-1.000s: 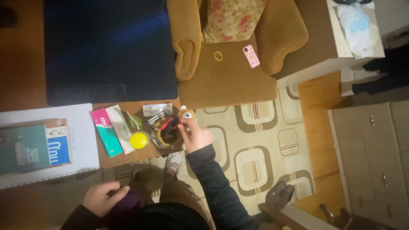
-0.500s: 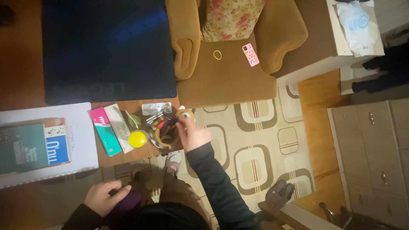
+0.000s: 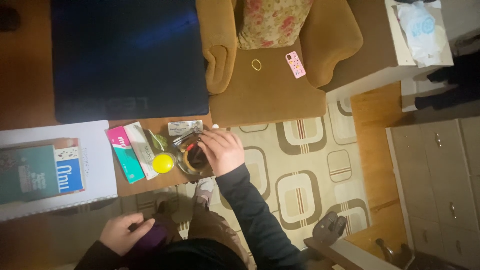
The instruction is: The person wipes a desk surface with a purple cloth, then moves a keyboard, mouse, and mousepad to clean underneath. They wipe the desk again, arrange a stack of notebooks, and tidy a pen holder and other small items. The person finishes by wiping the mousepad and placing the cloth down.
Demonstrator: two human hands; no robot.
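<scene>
The left hand (image 3: 122,232) is curled around something purple (image 3: 150,237), near and low on the left. Next to the yellow lid (image 3: 162,163) on the tabletop (image 3: 150,182), the right hand (image 3: 222,150) has slid further over the round glass bowl (image 3: 192,159), fingers bent down into it, maybe pinching. The things in the bowl are too dark to tell which way they point.

Rt of glass bowl (image 3: 192,159) open rug (image 3: 300,175) gives free passage; left blocked by yellow lid (image 3: 163,163), flat boxes (image 3: 132,152); far side by blister pack (image 3: 185,127), armchair (image 3: 265,90).
</scene>
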